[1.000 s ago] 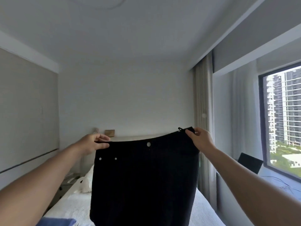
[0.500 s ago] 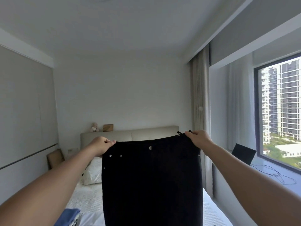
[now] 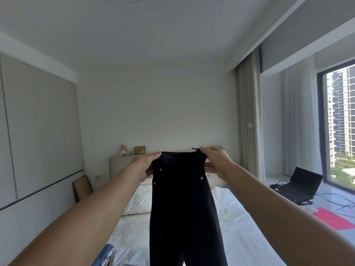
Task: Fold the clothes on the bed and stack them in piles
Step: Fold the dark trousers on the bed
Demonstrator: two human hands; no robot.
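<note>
A pair of black trousers [image 3: 182, 204] hangs in the air in front of me, folded lengthwise so the waistband is narrow. My left hand [image 3: 146, 166] grips the left end of the waistband. My right hand [image 3: 215, 162] pinches the right end, thumb on top. The legs hang straight down past the bottom of the view, over the white striped bed [image 3: 245, 237]. A blue and white garment [image 3: 104, 256] lies on the bed at the lower left, partly behind my left forearm.
White pillows [image 3: 140, 198] lie at the head of the bed under a beige headboard [image 3: 123, 162]. A laptop [image 3: 299, 185] with cables and a red mat [image 3: 334, 219] sit on the window ledge at the right. A wardrobe wall runs along the left.
My hands have come closer together, folding the trousers in half lengthwise at the waistband. The view has tilted down, showing more of the bed.
</note>
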